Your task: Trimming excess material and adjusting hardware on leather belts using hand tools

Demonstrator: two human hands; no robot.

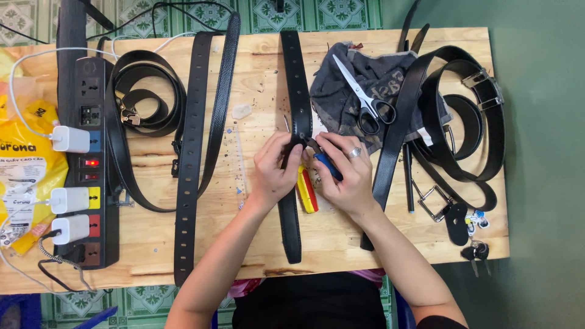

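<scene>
A long black belt [298, 85] lies straight down the middle of the wooden table [256, 67]. My left hand [275, 167] pinches the belt from its left side. My right hand [344, 170], with a ring on one finger, grips a blue-handled tool [328, 166] whose tip meets the belt between both hands. A red and yellow tool [308, 190] lies under my hands beside the belt.
Scissors [365, 100] rest on a dark cloth [350, 79] at the back. Black belts [201, 140] lie left; coiled belts [469, 122] with buckles right. A black power strip [90, 158] with white chargers stands far left beside a yellow bag [24, 164]. Keys [475, 244] lie front right.
</scene>
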